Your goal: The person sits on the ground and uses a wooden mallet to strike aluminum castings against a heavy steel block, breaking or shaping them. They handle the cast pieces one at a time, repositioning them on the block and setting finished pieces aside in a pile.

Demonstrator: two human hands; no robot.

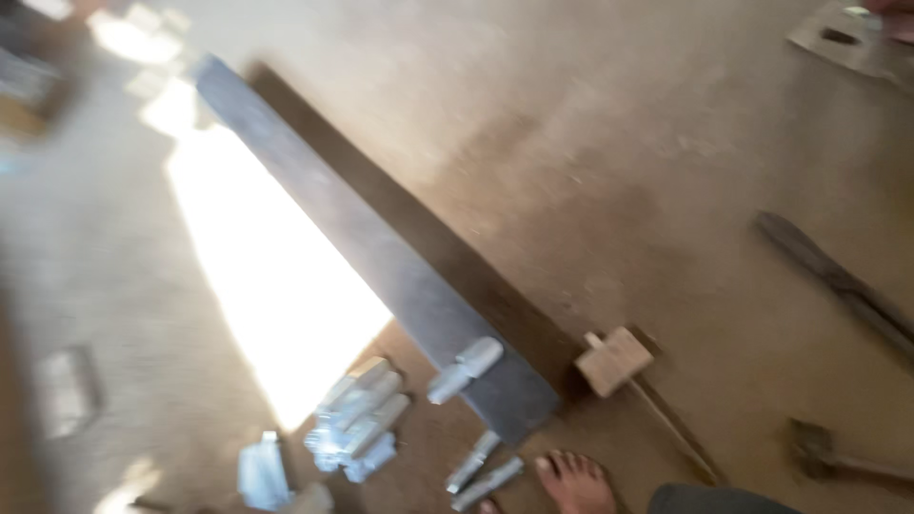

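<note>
Nearby, a long dark plank (381, 247) lies diagonally on the dusty floor (619, 143), a silver cylinder (465, 368) resting on its near end beside a wooden mallet (614, 360) and bare foot (576, 483); neither hand is visible, so their grip cannot be told.

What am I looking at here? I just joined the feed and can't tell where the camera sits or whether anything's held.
The one picture comes from a camera on a person's head, looking down at a dirt floor; it is blurred. Neither hand shows, so nothing is seen held. A long dark plank lies slantwise with a silvery metal cylinder on its near end. Left of that sits a pile of similar metal pieces, to the right a wooden mallet. A bare foot shows at the bottom edge.
</note>
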